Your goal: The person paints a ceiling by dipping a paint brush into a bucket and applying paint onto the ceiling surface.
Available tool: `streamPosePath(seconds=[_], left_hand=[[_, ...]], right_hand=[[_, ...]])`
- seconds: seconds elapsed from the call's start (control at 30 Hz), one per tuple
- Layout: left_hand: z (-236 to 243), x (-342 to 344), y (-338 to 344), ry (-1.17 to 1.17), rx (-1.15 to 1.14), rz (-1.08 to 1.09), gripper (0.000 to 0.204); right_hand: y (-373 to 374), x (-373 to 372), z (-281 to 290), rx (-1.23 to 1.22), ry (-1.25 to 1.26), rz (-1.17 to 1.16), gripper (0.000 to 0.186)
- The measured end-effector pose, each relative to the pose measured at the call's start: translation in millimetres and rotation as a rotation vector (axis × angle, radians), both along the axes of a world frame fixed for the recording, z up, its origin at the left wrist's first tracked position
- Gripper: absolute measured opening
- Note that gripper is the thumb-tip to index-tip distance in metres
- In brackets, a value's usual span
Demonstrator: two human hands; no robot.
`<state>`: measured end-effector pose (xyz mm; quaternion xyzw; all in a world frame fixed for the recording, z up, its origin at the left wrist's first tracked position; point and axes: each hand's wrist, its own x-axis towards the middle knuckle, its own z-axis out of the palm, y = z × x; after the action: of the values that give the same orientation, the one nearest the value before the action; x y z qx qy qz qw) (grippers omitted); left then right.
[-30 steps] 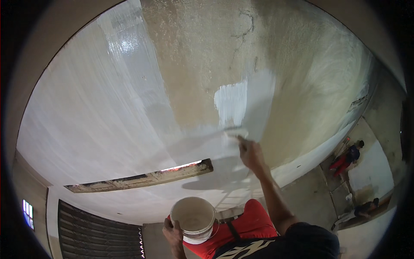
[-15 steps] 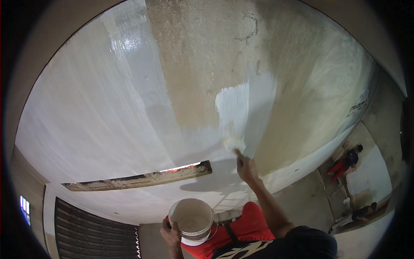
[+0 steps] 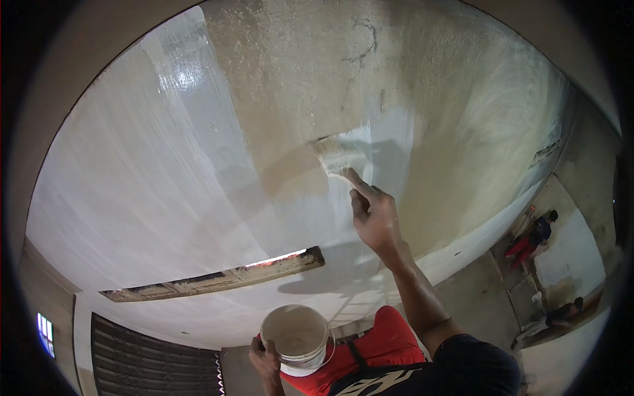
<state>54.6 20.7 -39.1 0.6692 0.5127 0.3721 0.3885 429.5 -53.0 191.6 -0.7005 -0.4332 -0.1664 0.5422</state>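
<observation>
Holding the wide brush by its handle, my right grip keeps narrow, bristles against the part-whitened wall. It should feel light, soft-tipped, perhaps slippery where wet, so the handle is best. My left grip clasps the rim of the pale bucket, stiff and probably heavier, by my red trousers.

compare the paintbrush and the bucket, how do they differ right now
The paintbrush is broad and flat; the bucket is round and open-topped.
The paintbrush is up at the wall in the right hand; the bucket is lower, in front of the red trousers, gripped by the left hand.
Both look pale, and each is held in one hand.
</observation>
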Motion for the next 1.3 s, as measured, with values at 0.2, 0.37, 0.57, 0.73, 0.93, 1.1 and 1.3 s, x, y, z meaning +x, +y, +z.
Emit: streamPosePath(seconds=[0.2,0.37,0.57,0.73,0.93,1.1,1.3], left_hand=[[9,6,-8,-0.096,0.044,-0.029,0.039],[32,19,-15,-0.086,0.026,-0.023,0.037],[31,7,-14,0.070,0.009,-0.001,0.032],[22,12,-12,-0.071,0.004,-0.020,0.029],[28,10,-14,-0.069,0.024,-0.012,0.030],[7,5,-11,-0.088,0.089,0.035,0.036],[23,2,-14,-0.022,-0.008,-0.007,0.038]], right_hand=[[22,1,-120,-0.126,-0.084,-0.136,0.049],[8,-7,-221,-0.371,0.080,-0.070,0.044],[1,-8,-139,-0.321,0.129,-0.017,0.035],[10,1,-19,-0.044,0.011,0.023,0.038],[22,-17,-23,0.049,-0.099,-0.091,0.049],[30,-18,-178,-0.282,-0.005,-0.114,0.052],[-24,-3,-238,-0.427,0.196,-0.042,0.038]])
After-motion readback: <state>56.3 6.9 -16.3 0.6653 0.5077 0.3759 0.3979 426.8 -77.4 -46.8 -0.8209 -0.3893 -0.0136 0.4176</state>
